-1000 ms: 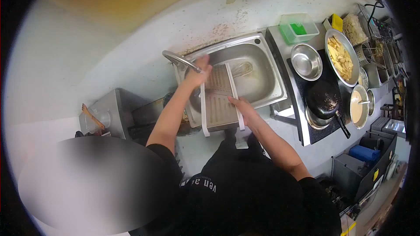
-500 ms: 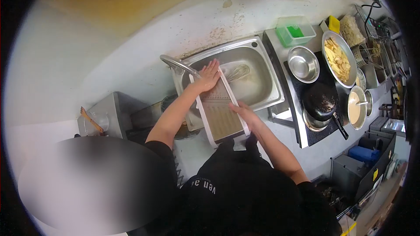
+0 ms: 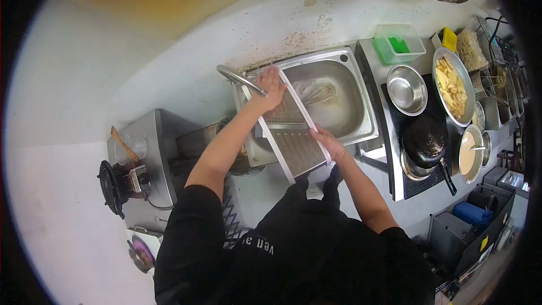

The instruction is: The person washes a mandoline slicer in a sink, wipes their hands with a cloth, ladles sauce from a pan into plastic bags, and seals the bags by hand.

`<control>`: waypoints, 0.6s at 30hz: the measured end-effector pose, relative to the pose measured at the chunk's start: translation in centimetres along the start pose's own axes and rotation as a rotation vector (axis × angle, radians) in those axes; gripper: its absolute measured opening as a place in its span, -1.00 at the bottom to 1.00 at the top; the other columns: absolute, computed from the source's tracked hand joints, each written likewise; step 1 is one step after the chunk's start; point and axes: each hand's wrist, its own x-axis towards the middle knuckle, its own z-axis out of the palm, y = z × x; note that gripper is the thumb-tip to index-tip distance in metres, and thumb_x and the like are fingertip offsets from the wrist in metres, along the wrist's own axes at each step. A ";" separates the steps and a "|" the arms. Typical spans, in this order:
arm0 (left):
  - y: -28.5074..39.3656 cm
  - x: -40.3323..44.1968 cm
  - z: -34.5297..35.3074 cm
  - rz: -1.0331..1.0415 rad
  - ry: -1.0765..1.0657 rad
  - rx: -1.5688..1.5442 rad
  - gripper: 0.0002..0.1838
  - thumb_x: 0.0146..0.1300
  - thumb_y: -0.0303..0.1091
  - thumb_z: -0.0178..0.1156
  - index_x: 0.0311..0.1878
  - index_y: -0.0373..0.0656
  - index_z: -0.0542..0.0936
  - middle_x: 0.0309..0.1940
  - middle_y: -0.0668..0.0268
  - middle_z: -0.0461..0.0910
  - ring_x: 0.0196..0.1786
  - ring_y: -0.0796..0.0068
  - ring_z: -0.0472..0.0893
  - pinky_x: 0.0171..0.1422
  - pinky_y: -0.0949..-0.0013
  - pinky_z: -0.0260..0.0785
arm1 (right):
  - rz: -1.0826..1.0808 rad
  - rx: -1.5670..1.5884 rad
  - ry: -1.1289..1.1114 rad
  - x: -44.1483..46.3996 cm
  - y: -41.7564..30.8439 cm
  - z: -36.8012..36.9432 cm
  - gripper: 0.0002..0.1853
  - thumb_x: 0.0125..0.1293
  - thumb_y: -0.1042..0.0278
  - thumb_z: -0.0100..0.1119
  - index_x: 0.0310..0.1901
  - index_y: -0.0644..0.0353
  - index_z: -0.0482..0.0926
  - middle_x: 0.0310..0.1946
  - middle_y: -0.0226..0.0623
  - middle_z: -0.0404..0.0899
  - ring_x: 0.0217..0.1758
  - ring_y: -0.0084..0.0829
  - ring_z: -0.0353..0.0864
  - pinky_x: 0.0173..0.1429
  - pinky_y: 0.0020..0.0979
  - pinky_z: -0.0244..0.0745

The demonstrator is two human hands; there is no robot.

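A long mandoline slicer (image 3: 299, 146) with a white frame and ridged metal plate is held tilted across the front-left part of the sink. My left hand (image 3: 271, 91) lies on its far end with fingers stretched out, right by the curved tap (image 3: 240, 79). My right hand (image 3: 328, 142) grips the slicer's right edge near its lower half, thumb on the top side. A wire whisk (image 3: 319, 95) rests in the metal sink (image 3: 349, 87), to the right of the slicer. Whether water runs from the tap, I cannot tell.
Right of the sink, a counter carries a steel bowl (image 3: 406, 90), a blackened pan (image 3: 423, 142), a basin of cut yellow pieces (image 3: 451, 87), a bowl of beige liquid (image 3: 467, 155) and a green-bottomed plastic box (image 3: 399, 45). A metal cabinet (image 3: 145, 141) stands at left.
The whole view has shifted, with the sink and counter now further right. My left hand has slid slightly on the slicer's far end. My right hand keeps its grip on the edge.
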 end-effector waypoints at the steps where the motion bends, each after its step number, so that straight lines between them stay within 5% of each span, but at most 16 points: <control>1: 0.7 -0.5 0.0 0.002 0.000 -0.003 -0.34 0.40 0.00 -0.18 0.36 -0.35 0.15 0.40 -0.08 0.09 0.46 0.01 0.07 0.49 -0.03 -0.13 | -0.007 0.048 0.008 0.2 0.1 -0.2 -0.52 0.36 0.12 0.10 0.21 0.16 0.34 -0.14 -0.48 0.47 -0.09 -0.64 0.45 0.00 -0.53 0.42; 5: 2.3 -2.6 -3.2 0.270 -0.040 -0.114 -0.37 0.35 -0.05 -0.07 0.35 -0.29 0.20 0.41 -0.08 0.07 0.48 -0.01 0.01 0.50 -0.05 -0.16 | -0.100 0.051 0.006 0.2 0.1 -1.3 -0.49 0.37 0.16 0.09 0.27 0.17 0.28 -0.07 -0.47 0.45 -0.04 -0.62 0.44 0.03 -0.52 0.41; 8: 1.5 -3.7 -3.8 -0.011 0.182 0.294 -0.34 0.36 -0.14 0.00 0.38 -0.34 0.13 0.42 -0.06 0.02 0.48 0.06 0.02 0.49 0.06 -0.09 | -0.086 0.082 -0.053 1.1 0.1 -2.2 -0.46 0.37 0.18 0.10 0.30 0.17 0.24 -0.04 -0.46 0.44 -0.01 -0.61 0.44 0.07 -0.51 0.40; 10: 1.4 -4.3 -3.1 -0.472 0.442 -0.373 -0.38 0.30 -0.24 0.11 0.32 -0.39 0.21 0.34 -0.10 0.18 0.41 0.15 0.20 0.44 0.17 0.03 | -0.084 0.130 -0.025 2.0 0.8 -2.1 -0.46 0.36 0.18 0.10 0.30 0.17 0.24 -0.02 -0.44 0.44 0.00 -0.61 0.44 0.07 -0.50 0.41; 11: 1.3 -4.5 -2.8 -0.469 0.444 -0.369 -0.38 0.30 -0.24 0.11 0.32 -0.39 0.21 0.34 -0.10 0.18 0.41 0.15 0.20 0.44 0.17 0.03 | -0.081 0.180 0.004 2.6 1.1 -2.0 -0.46 0.36 0.19 0.10 0.30 0.17 0.24 0.01 -0.43 0.43 0.00 -0.60 0.44 0.08 -0.50 0.41; 13: 1.6 -4.9 -3.0 -0.783 0.247 -1.207 -0.43 0.23 -0.25 0.21 0.21 -0.40 0.33 0.15 -0.04 0.43 0.18 0.29 0.44 0.25 0.29 0.25 | -0.068 0.194 0.021 3.5 1.9 -2.3 -0.43 0.36 0.20 0.11 0.33 0.16 0.19 0.05 -0.40 0.42 0.05 -0.56 0.43 0.11 -0.48 0.41; 17: -3.1 -5.0 1.3 -0.779 0.063 -1.211 -0.50 0.17 -0.28 0.26 0.13 -0.32 0.41 -0.03 0.07 0.52 0.01 0.24 0.51 0.11 0.31 0.31 | -0.052 0.125 -0.030 3.7 1.9 -1.0 -0.39 0.37 0.22 0.10 0.37 0.16 0.14 0.05 -0.39 0.43 0.04 -0.54 0.46 0.11 -0.45 0.42; 18: -3.4 -4.8 1.8 -0.705 0.127 -1.112 -0.55 0.18 -0.22 0.28 0.03 -0.33 0.47 -0.15 0.15 0.57 -0.14 0.37 0.54 -0.06 0.36 0.35 | -0.050 0.078 -0.009 3.5 1.6 -0.6 -0.40 0.36 0.24 0.10 0.36 0.17 0.15 0.02 -0.39 0.45 0.00 -0.53 0.49 0.09 -0.43 0.45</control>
